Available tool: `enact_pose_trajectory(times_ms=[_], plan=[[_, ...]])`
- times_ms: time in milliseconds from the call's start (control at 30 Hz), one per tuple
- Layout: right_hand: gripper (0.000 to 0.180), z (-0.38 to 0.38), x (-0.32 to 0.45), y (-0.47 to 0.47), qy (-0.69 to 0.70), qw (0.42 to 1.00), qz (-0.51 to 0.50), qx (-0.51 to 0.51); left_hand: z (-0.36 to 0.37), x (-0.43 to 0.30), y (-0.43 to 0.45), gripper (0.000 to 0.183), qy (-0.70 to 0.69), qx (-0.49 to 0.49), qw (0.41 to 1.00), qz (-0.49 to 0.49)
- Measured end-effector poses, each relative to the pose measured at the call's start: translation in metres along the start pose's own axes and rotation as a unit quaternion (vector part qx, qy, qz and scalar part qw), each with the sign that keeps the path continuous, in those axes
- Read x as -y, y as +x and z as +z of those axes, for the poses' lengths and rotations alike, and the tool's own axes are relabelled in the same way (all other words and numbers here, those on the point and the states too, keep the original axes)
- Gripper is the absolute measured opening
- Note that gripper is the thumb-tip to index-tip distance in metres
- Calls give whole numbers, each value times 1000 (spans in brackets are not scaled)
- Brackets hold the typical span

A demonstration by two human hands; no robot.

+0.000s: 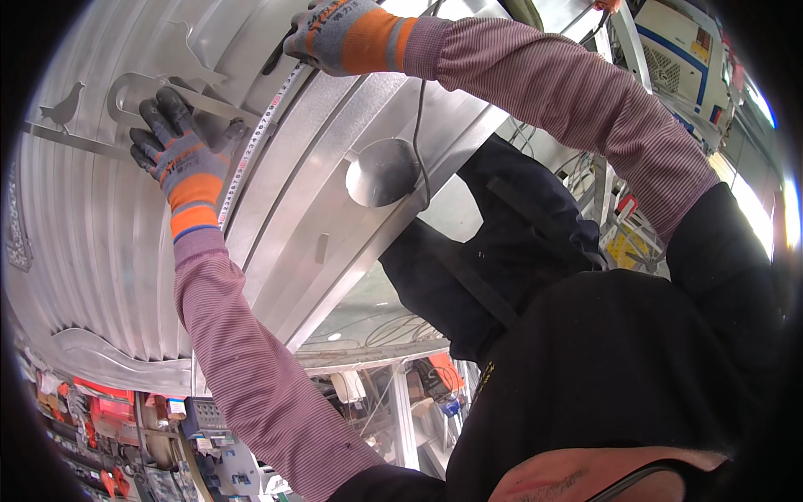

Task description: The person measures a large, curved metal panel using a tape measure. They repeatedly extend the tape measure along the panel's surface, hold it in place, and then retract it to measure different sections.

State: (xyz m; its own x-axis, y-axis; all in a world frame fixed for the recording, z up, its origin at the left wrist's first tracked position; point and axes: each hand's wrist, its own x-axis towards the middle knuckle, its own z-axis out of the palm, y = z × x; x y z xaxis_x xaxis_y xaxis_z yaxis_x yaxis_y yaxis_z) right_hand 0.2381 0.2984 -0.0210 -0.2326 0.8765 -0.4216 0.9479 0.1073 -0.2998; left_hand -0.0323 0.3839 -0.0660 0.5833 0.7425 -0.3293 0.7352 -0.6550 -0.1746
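Note:
My left hand, in a grey and orange work glove with dark fingertips, lies with fingers apart over a flat metal strip with a curved end. A white tape measure blade runs along the ribbed metal panel, just beside that hand. At the blade's upper end my right hand, gloved alike, is curled around it; its fingertips are partly hidden at the picture's edge. A thin dark object shows by its fingers. A bird-shaped metal cutout stands on another strip.
A round hole opens in the metal frame by my body, with a dark cable hanging across it. A wavy-edged metal piece lies at the panel's lower end. Cluttered shelves fill the lower left; a white machine stands upper right.

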Motion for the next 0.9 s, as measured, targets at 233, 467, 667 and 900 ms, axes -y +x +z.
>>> enact_pose_trajectory(times_ms=[233,467,667,900], plan=[[27,-7,1,-1,3,1000,7,18,-6,-1,1,117,7,23,1000,-5],[26,-10,14,3,-83,989,68,103,-9,-1,4,116,28,49,998,-8],[24,-11,16,2,-87,991,64,83,-5,3,3,110,16,31,999,1],[22,-16,14,-2,-85,992,49,77,-23,-2,6,100,6,77,997,-24]])
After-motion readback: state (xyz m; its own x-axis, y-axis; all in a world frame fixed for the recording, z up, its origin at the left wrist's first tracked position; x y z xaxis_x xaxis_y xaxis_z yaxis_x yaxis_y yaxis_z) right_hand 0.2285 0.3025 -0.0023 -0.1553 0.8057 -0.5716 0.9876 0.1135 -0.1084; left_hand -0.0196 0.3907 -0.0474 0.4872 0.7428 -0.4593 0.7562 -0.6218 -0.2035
